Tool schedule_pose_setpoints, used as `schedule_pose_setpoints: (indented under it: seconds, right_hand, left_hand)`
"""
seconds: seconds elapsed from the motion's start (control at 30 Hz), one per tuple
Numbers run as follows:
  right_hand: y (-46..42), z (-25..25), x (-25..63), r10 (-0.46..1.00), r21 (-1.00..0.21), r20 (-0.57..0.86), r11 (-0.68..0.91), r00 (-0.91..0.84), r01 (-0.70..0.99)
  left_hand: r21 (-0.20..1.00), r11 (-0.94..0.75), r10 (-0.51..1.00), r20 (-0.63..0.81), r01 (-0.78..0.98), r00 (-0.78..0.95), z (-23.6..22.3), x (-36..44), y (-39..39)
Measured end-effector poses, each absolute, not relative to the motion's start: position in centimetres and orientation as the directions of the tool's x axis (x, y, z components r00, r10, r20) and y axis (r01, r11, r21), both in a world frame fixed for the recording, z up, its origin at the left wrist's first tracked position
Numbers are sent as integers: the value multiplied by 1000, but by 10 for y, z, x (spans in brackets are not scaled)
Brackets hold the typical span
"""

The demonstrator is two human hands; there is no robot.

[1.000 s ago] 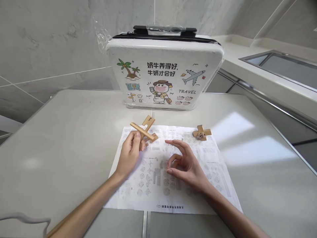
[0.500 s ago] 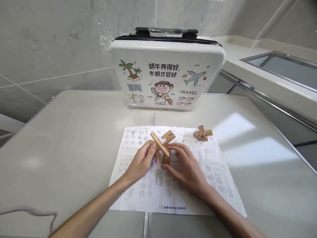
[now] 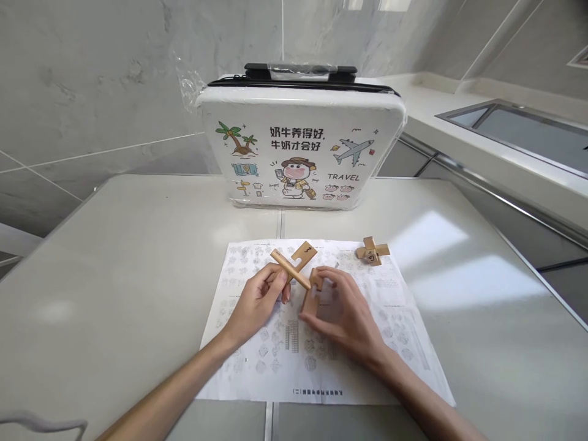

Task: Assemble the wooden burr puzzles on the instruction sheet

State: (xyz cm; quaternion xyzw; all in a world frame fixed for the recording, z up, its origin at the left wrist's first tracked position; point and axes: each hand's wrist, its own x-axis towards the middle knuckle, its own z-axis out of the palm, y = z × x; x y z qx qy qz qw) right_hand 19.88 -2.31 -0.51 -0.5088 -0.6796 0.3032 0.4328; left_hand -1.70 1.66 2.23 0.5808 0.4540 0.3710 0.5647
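Note:
My left hand (image 3: 260, 297) is closed on two crossed wooden puzzle pieces (image 3: 290, 267); the upper one is a narrow stick, and the lower one has a notch and a black mark like a 3. In my right hand (image 3: 346, 309), thumb and fingers grip a notched wooden puzzle piece (image 3: 312, 300) by its ends. That piece stands close to the right end of the narrow stick; whether they touch I cannot tell. Under both hands lies a white printed sheet (image 3: 248, 380) with rows of small diagrams.
An assembled wooden cross-shaped puzzle (image 3: 372, 252) sits at the sheet's upper right. Behind it stands a white plastic-wrapped suitcase (image 3: 252, 110) with cartoon prints on the pale table (image 3: 114, 275). A grey cord (image 3: 41, 422) lies at lower left, and a counter (image 3: 422, 110) runs along the right.
The notched piece in my right hand has turned and come out from behind the narrow stick, so its notch now shows. The view has shifted slightly.

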Motion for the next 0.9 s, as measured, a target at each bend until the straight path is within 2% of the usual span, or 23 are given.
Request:
schedule_pose_setpoints:
  seconds: [0.1, 0.17, 0.23, 0.47, 0.63, 0.9]
  right_hand:
    - [-18, -1, 209, 998, -995, 58, 59, -24, 75]
    - [-13, 0, 216, 996, -984, -86, -90, -30, -153]
    - [-9, 0, 222, 990, -953, -139, -137, -11, -269]
    - [-5, -2, 229, 982, -905, -184, -182, -32, -385]
    - [-5, -4, 227, 981, -877, -190, -182, -28, -444]
    - [-5, 1, 230, 986, -864, -164, -139, 9, -483]
  left_hand:
    - [990, 35, 947, -76, 135, 312, 23, -18, 18]
    - [988, 21, 947, -69, 155, 313, 25, -18, 18]
    - [987, 5, 945, -57, 160, 321, 27, -17, 19]
    - [988, -31, 937, -25, 153, 348, 22, -20, 21]
    - [988, -3, 934, -52, 153, 354, 19, -23, 23]
    - [991, 108, 917, -70, -76, 394, 16, -27, 29]
